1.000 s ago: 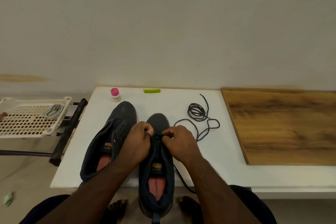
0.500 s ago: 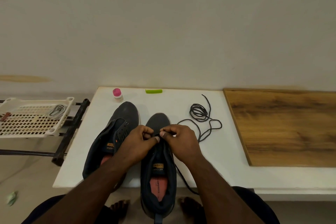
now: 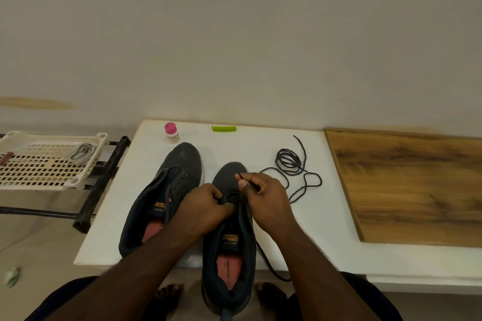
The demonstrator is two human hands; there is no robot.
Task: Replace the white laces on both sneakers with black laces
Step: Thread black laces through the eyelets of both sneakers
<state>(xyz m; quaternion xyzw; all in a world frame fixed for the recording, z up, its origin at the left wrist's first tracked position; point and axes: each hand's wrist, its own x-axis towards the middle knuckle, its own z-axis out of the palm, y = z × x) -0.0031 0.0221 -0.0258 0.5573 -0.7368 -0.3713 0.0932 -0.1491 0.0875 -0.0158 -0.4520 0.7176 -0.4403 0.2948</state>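
Observation:
Two dark sneakers lie on the white table (image 3: 326, 229), toes pointing away from me. The left sneaker (image 3: 167, 190) has bare eyelets and no lace. The right sneaker (image 3: 229, 242) overhangs the table's near edge. My left hand (image 3: 206, 206) grips the left eyelet flap of the right sneaker near its toe end. My right hand (image 3: 263, 195) pinches the tip of a black lace (image 3: 271, 260) above the toe; that lace trails down the shoe's right side. A second black lace (image 3: 289, 164) lies coiled to the right.
A small bottle with a pink cap (image 3: 171, 133) and a green clip (image 3: 223, 128) sit at the table's far edge. A wooden board (image 3: 417, 185) covers the right side. A white plastic basket (image 3: 15, 185) holding white laces (image 3: 83, 151) rests on a black rack to the left.
My right hand has lifted away from my left hand and drawn the lace tip up and forward over the toe. My left hand stays at the eyelets.

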